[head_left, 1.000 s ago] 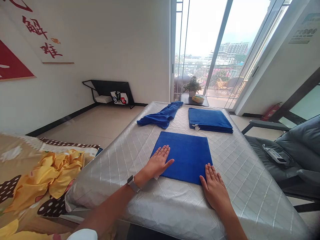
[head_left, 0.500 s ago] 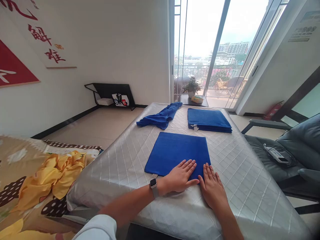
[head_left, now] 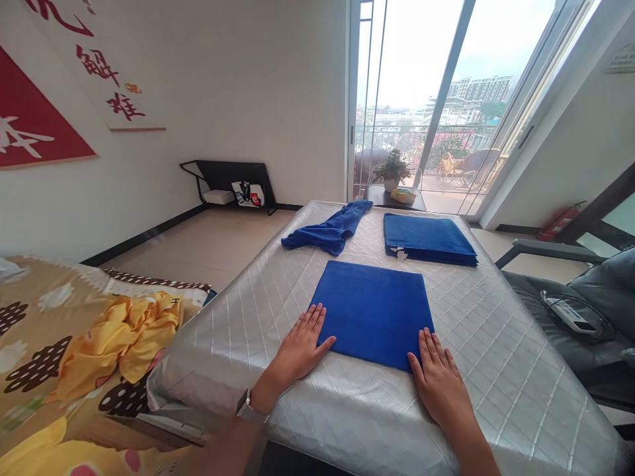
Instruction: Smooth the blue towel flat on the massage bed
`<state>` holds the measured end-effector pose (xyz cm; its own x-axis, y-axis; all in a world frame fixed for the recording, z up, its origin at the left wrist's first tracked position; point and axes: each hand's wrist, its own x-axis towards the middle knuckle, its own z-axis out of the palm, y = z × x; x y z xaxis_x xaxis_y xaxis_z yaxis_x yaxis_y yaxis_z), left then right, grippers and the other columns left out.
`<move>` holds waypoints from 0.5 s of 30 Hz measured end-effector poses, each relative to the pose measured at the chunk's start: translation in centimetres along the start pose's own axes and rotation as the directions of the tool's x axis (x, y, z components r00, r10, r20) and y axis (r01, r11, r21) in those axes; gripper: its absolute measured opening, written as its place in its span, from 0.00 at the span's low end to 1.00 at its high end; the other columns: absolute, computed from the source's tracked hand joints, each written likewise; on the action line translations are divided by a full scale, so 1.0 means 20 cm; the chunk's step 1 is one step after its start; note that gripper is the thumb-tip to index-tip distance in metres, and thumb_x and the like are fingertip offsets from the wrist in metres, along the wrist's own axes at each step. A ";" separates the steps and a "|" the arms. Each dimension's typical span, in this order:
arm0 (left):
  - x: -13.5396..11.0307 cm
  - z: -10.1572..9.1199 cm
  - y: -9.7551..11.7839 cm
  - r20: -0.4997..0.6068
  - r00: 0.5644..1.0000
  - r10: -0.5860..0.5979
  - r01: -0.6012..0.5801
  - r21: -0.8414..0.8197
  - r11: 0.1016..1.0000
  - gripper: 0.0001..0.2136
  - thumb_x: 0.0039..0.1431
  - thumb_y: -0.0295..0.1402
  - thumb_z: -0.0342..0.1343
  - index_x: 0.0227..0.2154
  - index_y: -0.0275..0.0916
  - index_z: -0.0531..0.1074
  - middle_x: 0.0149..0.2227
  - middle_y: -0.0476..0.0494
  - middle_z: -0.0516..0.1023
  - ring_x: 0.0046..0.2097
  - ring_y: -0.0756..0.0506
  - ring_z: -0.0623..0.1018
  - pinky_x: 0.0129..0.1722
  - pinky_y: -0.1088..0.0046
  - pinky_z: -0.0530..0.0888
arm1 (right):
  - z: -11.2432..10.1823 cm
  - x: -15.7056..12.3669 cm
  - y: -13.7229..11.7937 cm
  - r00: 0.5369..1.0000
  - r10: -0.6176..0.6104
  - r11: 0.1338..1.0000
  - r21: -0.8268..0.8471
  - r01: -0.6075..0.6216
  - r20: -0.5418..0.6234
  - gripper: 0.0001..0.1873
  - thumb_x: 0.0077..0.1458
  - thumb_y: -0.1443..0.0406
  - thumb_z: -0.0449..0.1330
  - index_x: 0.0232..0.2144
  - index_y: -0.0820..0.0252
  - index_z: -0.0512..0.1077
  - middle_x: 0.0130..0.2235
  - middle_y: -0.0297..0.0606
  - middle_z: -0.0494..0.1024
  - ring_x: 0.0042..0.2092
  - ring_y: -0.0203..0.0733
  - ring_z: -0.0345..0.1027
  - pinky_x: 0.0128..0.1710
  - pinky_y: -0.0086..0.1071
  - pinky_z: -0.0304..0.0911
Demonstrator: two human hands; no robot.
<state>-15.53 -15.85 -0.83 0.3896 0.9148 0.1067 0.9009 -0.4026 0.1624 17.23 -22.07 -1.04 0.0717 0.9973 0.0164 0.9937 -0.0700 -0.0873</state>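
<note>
A folded blue towel point(head_left: 372, 311) lies flat on the quilted silver bed cover point(head_left: 238, 330). My left hand point(head_left: 305, 340) rests flat on the towel's near left corner, fingers stretched out. At the near right corner, my right hand point(head_left: 440, 370) lies flat with its fingertips on the edge. Behind to the right is a stack of folded blue towels point(head_left: 429, 238) with white tags showing at its near left corner. A crumpled blue towel point(head_left: 327, 228) lies at the back left of the bed.
Left of the bed is a patterned blanket point(head_left: 40, 297) with a bunched yellow cloth point(head_left: 124, 337) on it. A dark armchair point(head_left: 585, 291) holding a power strip point(head_left: 568, 312) stands at the right. Beyond the bed, a small table point(head_left: 370, 193) bears a potted plant point(head_left: 391, 172).
My left hand has slid left across the towel, from its near right part to the near left corner. The right hand stays at the right corner. The view has turned slightly left.
</note>
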 end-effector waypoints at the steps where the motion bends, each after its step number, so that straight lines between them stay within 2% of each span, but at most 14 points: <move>1: 0.00 0.00 0.01 -0.013 1.000 0.003 -0.003 -0.005 1.000 0.36 0.70 0.55 0.35 0.71 0.38 0.38 0.72 0.39 0.45 0.71 0.39 0.49 0.68 0.56 0.53 | 0.00 0.00 0.00 1.000 -0.003 1.000 -0.006 0.003 -0.001 0.38 0.66 0.52 0.34 0.70 0.69 0.48 0.72 0.41 0.45 0.72 0.44 0.34 0.70 0.45 0.37; 5: 0.00 0.01 0.01 -0.053 0.998 0.018 -0.019 -0.017 1.000 0.37 0.69 0.55 0.37 0.71 0.37 0.38 0.72 0.38 0.45 0.71 0.39 0.49 0.69 0.56 0.53 | -0.01 0.00 0.01 1.000 -0.015 0.998 -0.064 0.016 0.016 0.37 0.66 0.52 0.35 0.70 0.67 0.47 0.72 0.40 0.45 0.72 0.44 0.35 0.70 0.46 0.39; 9: -0.01 0.01 0.00 -0.059 0.998 0.017 -0.018 -0.023 1.000 0.38 0.68 0.56 0.38 0.71 0.37 0.38 0.72 0.38 0.45 0.71 0.38 0.50 0.69 0.56 0.53 | -0.09 0.04 0.04 0.996 -0.067 0.988 -0.138 0.074 0.051 0.36 0.67 0.53 0.36 0.70 0.67 0.50 0.71 0.41 0.46 0.72 0.45 0.36 0.70 0.47 0.38; 15: -0.01 0.01 0.01 -0.074 0.997 0.024 -0.026 -0.024 0.999 0.38 0.68 0.56 0.38 0.71 0.39 0.35 0.72 0.39 0.44 0.71 0.38 0.52 0.68 0.55 0.54 | -0.23 0.33 0.03 0.992 -0.115 0.987 -0.105 0.120 0.050 0.35 0.68 0.53 0.35 0.69 0.65 0.51 0.71 0.41 0.48 0.72 0.43 0.38 0.70 0.45 0.39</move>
<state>-15.41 -16.12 -1.05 0.3958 0.8999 0.1831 0.8857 -0.4267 0.1830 18.70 -15.55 3.64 -0.0479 0.9986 -0.0234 0.9986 0.0484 0.0203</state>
